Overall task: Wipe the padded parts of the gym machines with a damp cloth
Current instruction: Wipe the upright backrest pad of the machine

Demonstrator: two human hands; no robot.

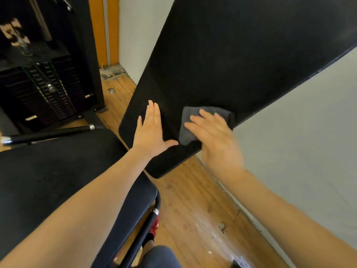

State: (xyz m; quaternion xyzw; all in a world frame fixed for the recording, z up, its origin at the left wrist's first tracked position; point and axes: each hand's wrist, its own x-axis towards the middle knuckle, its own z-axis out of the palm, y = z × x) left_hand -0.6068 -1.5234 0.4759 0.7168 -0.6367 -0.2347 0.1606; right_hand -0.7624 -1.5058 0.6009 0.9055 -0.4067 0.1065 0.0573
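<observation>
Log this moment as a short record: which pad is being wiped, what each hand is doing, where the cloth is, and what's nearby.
pad: tilted black back pad
cloth: grey cloth, flat on the pad's lower part
right hand: right hand presses the cloth with straight fingers
left hand: left hand flat on the pad, beside the cloth
nearby: black seat pad at lower left; weight stack behind; wooden floor

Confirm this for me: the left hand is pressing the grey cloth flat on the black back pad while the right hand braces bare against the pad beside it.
The hands are swapped. The head view shows the right hand pressing the grey cloth flat on the black back pad, while the left hand braces bare against the pad beside it.
</observation>
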